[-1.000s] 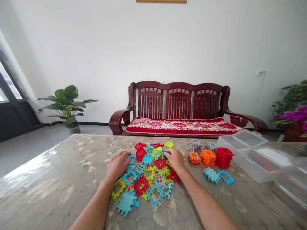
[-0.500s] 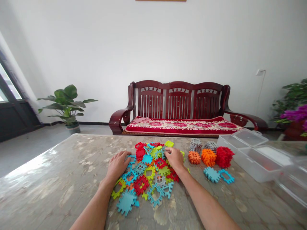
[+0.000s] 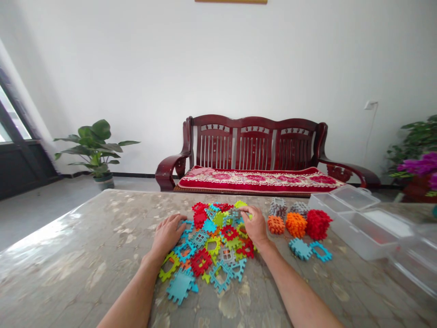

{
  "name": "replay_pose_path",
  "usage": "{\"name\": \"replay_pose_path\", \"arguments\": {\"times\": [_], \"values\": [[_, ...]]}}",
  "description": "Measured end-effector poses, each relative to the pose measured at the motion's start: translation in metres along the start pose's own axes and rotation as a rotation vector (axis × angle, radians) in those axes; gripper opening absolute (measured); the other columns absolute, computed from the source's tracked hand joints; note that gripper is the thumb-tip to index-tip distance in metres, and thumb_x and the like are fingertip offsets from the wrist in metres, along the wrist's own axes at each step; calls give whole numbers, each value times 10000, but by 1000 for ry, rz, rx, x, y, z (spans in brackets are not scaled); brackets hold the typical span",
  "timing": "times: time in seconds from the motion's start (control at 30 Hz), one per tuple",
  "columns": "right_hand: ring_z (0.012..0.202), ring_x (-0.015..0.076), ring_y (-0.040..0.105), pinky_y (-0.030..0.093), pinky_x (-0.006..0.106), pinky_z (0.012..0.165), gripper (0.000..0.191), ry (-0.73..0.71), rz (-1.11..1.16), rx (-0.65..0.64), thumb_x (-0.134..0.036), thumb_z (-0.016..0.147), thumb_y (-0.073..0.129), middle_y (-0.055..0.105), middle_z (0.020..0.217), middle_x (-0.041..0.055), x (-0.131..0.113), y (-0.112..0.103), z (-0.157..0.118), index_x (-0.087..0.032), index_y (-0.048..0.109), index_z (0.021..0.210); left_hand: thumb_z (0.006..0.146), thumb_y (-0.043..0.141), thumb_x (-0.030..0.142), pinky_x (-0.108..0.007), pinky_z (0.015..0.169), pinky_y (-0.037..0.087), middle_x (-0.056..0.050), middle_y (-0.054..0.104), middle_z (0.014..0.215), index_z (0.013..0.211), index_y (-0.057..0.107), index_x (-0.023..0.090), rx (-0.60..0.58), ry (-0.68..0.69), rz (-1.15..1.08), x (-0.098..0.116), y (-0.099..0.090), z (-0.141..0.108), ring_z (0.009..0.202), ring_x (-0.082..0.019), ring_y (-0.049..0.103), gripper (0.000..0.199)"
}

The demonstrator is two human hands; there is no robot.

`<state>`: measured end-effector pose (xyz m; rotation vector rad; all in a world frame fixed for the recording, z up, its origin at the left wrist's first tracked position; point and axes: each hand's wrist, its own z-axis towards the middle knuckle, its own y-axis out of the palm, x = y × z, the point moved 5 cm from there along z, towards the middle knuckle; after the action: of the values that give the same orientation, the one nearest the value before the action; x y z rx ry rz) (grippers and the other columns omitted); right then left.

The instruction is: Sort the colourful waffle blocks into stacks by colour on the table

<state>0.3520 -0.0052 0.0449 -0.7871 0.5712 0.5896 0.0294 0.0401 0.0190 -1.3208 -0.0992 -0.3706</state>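
Toothed plastic pieces in red, blue, green, grey and orange lie in a loose pile, with a red windowed piece (image 3: pixel 201 262) near its front. My left hand (image 3: pixel 168 232) rests on the table at the pile's left edge, fingers stretched out beside a blue frame piece. At the pile's back right, my right hand (image 3: pixel 253 224) pinches a grey-blue piece (image 3: pixel 235 215) by its right edge. To the right stand orange stacks (image 3: pixel 296 224), a red stack (image 3: pixel 318 224) and grey stacks (image 3: pixel 278 207). A blue stack (image 3: pixel 301 249) and a blue frame (image 3: pixel 321 251) sit before them.
Clear plastic boxes (image 3: pixel 370 234) with open lids stand on the right of the patterned table (image 3: pixel 112 255). Behind it is a dark red wooden bench (image 3: pixel 254 150) with a floral cushion. Potted plants (image 3: pixel 99 148) are at both sides.
My right hand has moved a little to the right, and the grey-blue piece at its fingertips has shifted with it. My left hand has stayed in place.
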Motion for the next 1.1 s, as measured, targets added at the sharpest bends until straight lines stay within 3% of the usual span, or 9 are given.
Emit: {"name": "replay_pose_path", "arguments": {"times": [0.1,0.23,0.4,0.7,1.1], "values": [[970,227,622,472,362,945,220,-46,6,77,-213,849,501,721,943,70,4,-14,0,-229,719,874,931,436,360,-396,1093,375,-41,625,1360,1182,670,294,6,-1,-9,0,0,0,1282,-226,542,350],[953,213,628,477,346,937,307,-45,-14,65,-91,769,423,706,915,63,15,-21,-2,-229,692,821,933,434,357,-392,1091,375,-42,628,1356,1186,668,290,-1,2,2,-1,1,0,1281,-226,544,351],[984,203,627,472,315,947,410,11,-66,47,-42,674,390,710,952,53,26,-22,-5,-215,693,889,939,414,361,-401,1078,392,-45,618,1370,1192,668,286,-4,10,11,-1,1,0,1279,-238,548,366],[1130,262,549,380,366,997,453,-13,-596,-217,-172,810,548,683,1220,83,10,-12,-11,-198,623,1257,934,426,355,-382,1086,381,-40,621,1365,1193,662,294,-9,5,14,0,0,1,1286,-221,540,356],[1088,297,561,355,411,900,368,-25,-836,-333,-291,864,591,719,1105,120,-2,-15,-10,-218,623,1223,905,477,331,-403,1082,375,-47,629,1351,1183,677,296,10,-16,-14,-1,0,-1,1261,-236,553,343]]}}
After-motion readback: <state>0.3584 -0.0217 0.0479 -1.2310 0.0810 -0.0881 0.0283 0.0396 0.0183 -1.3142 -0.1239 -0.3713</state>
